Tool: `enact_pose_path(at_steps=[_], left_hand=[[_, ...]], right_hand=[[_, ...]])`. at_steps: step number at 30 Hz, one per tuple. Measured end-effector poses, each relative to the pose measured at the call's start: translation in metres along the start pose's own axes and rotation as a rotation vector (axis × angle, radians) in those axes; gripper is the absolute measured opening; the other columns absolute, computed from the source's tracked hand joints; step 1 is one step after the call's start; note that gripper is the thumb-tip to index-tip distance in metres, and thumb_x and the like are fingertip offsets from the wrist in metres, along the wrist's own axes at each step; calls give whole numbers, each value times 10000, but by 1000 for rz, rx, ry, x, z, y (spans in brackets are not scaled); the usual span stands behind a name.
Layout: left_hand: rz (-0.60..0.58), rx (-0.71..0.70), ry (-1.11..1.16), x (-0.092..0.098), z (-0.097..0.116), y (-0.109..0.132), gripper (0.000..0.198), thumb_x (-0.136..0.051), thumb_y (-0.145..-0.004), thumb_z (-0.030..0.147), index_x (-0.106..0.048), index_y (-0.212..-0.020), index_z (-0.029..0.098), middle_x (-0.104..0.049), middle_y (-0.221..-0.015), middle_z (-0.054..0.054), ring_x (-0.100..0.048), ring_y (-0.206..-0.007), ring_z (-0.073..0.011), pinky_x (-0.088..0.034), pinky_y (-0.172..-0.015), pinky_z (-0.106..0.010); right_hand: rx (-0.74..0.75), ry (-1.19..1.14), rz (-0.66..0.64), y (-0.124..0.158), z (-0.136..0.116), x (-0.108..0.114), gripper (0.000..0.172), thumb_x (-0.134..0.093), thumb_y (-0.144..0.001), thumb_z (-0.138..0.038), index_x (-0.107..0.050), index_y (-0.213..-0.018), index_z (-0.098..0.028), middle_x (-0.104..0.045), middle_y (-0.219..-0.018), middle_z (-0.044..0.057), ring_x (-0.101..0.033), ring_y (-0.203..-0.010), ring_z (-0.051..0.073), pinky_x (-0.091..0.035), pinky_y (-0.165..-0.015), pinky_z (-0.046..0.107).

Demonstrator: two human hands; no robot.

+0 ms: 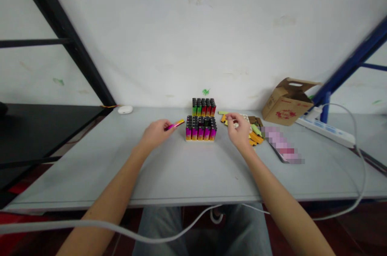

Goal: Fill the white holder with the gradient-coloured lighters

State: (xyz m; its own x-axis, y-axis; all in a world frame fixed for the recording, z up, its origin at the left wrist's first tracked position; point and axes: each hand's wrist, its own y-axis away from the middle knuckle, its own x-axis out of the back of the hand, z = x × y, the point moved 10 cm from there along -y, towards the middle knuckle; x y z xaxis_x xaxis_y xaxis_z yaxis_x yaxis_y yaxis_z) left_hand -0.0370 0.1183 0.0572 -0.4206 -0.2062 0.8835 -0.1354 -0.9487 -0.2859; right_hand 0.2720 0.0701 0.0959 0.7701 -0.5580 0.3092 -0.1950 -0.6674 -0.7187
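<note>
Pink-and-yellow lighter [174, 125] pinched in the left hand [155, 135], right there at centre-left of the frame! The fingers are clenched on its lower end, and the long axis runs up and to the right, the tip pointing toward the upper right of the frame. That tip sits just left of the front block of upright lighters [201, 131], magenta-bodied with black tops, packed in rows on a pale base. The left hand is clearly the nearer one to that block's left side, though the right hand is not far off on the other flank.

Over to the right hand [238, 131], raised just right of the block, fingertips [231, 116] pinched together above a scatter of orange, yellow and green pieces [255, 135]. Is something held there? Hard to say from this view; the fingers hide it, so I cannot tell.

Behind it all stands a second block of lighters [203, 107], with green and red bodies, just beyond the first. Farther right, a flattened-open cardboard box [287, 103] leans near a white power strip [325, 131] (its cable loops down past the table edge), and a pixelated object [282, 145] lies on the grey table [121, 179].
</note>
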Motion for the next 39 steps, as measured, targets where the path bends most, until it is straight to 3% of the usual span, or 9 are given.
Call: enact_pose_path(at_steps=[4, 7, 14, 19, 25, 28, 32, 36, 39], left_hand=[[428, -21, 214, 53, 6, 10, 278, -638, -778, 422, -658, -922, 184, -715, -892, -29, -648, -809, -174, -492, -737, -269], [549, -140, 309, 78, 29, 25, 250, -676, -768, 378, -661, -925, 184, -709, -907, -17, -640, -815, -162, -504, -770, -282], [407, -497, 410, 81, 128, 39, 143, -714, -779, 262, -678, -890, 181, -706, -852, -31, -625, -781, -157, -510, -741, -292], [383, -555, 427, 59, 168, 35, 231, -788, -719, 345, -686, -864, 197, -707, -823, -34, -622, -807, -184, -506, -761, -321], [400, -597, 410, 51, 186, 38, 255, -736, -767, 396, -677, -882, 177, -701, -832, -55, -613, -812, -191, -503, -772, -331], [428, -566, 405, 63, 167, 32, 208, -610, -864, 346, -676, -947, 167, -704, -853, -56, -632, -826, -174, -502, -803, -309], [528, -328, 388, 72, 87, 11, 272, -501, -886, 354, -693, -857, 163, -724, -844, -50, -651, -789, -161, -508, -781, -282], [463, 45, 372, 42, -7, -6, 373, -432, -851, 393, -709, -830, 145, -726, -733, -49, -659, -669, -170, -517, -680, -273], [300, 39, 276, 12, -24, -11, 393, -446, -818, 441, -719, -805, 159, -733, -730, -52, -638, -618, -175, -509, -647, -274]], right_hand=[[126, -10, -45, 10, -22, -10, 172, -480, -860, -228, -641, -916, -208, -673, -867, 82, -615, -795, 219, -499, -738, 359], [256, 1, -78, 18, -38, -14, 233, -516, -833, -216, -611, -1045, -202, -640, -975, 103, -607, -908, 239, -511, -801, 388], [585, 25, 23, 38, -85, -2, 630, -612, -774, -218, -416, -1372, -193, -556, -1242, 155, -537, -1152, 303, -476, -957, 497], [599, 63, 51, 40, -87, -4, 557, -584, -810, -162, -439, -1345, -221, -633, -1135, 129, -607, -1053, 270, -516, -903, 454], [398, -51, -104, 32, -62, -16, 369, -477, -880, -167, -484, -1246, -219, -663, -1099, 109, -638, -979, 232, -519, -866, 404], [100, -238, -134, 20, -34, -21, 223, -465, -876, -203, -528, -1090, -207, -664, -988, 86, -627, -887, 211, -514, -799, 374], [-343, -588, -92, 10, 12, -27, 161, -474, -773, -244, -549, -911, -205, -642, -867, 41, -571, -697, 156, -446, -578, 265], [-724, -897, -158, 15, 37, -42, 255, -479, -743, -361, -598, -884, -186, -600, -736, 13, -486, -571, 120, -372, -496, 225], [-895, -1052, -227, 24, 39, -49, 372, -413, -809, -519, -577, -788, -186, -502, -621, -10, -451, -528, 120, -379, -485, 232]])
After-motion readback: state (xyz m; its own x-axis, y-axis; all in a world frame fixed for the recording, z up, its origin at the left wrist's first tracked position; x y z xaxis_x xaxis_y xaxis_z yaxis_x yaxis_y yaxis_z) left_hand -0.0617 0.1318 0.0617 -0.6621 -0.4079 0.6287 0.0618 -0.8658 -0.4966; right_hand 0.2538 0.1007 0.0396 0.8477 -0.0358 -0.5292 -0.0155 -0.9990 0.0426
